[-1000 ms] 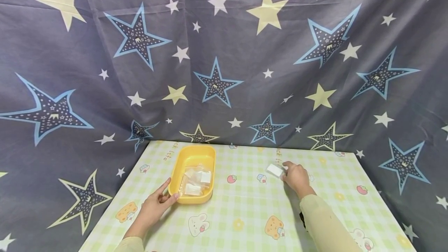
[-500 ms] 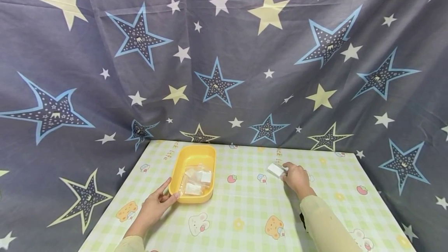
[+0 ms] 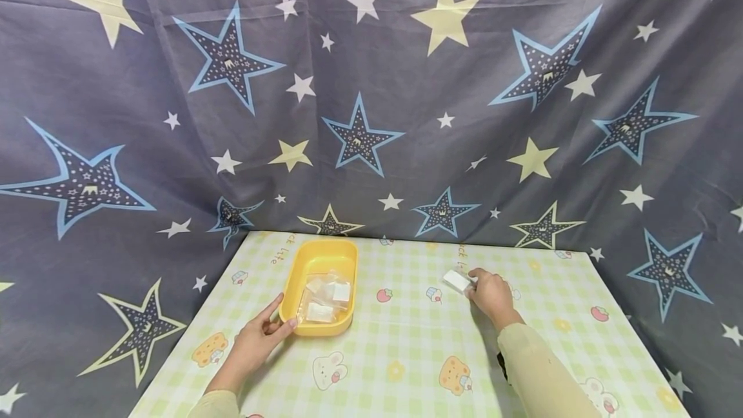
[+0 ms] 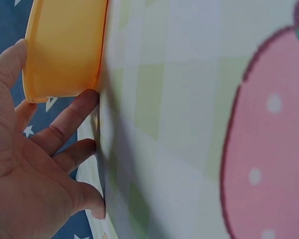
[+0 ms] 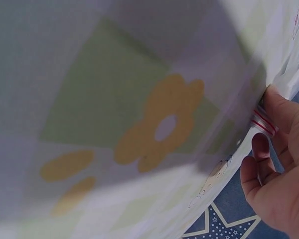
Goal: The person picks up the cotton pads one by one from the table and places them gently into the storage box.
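My left hand [image 3: 255, 342] rests its thumb and fingers, spread and nearly straight, against the near left corner of a yellow plastic tray [image 3: 346, 326]. In the left wrist view, a fingertip meets the base of the tray [image 4: 65, 50] while other fingertips touch the table. Inside lie several small clear bags [image 3: 320, 312] with white pieces in them. Toward the right, my right hand [image 3: 492, 295] pinches the end of a small clear zip bag [image 3: 457, 281] holding a white rectangular piece. The red seal line of the zip bag [image 5: 265, 122] shows beside the fingers in the right wrist view.
A green-and-white checked cloth [image 3: 406, 340] printed with cartoon animals and fruit covers the table. A dark curtain [image 3: 383, 63] with stars hangs right behind the table's far edge and along its sides.
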Demonstrator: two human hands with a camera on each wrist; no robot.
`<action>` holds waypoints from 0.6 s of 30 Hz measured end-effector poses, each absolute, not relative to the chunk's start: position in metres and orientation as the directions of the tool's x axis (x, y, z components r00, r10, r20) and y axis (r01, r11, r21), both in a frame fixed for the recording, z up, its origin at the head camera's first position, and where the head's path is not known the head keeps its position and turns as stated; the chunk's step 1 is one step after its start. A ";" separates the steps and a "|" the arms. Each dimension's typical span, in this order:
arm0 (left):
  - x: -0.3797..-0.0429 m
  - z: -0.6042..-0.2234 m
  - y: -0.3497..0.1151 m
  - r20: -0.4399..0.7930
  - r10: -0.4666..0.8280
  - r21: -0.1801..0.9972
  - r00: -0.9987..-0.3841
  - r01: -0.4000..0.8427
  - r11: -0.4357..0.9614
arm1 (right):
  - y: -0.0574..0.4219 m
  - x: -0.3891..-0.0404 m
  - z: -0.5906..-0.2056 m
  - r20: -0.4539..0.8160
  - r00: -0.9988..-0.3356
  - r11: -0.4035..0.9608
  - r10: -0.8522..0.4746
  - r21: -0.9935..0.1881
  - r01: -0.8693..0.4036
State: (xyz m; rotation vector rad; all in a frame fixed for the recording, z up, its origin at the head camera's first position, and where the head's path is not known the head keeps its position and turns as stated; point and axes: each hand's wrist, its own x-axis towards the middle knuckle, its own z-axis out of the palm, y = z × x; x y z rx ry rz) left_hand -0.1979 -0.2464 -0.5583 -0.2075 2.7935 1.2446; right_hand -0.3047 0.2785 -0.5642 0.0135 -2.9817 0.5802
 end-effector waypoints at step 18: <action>-0.199 -0.559 -0.247 -0.118 -0.089 0.721 -0.989 -0.147 0.677 | 0.276 -0.301 -0.562 0.134 -0.991 0.938 -0.006 -0.342 -0.052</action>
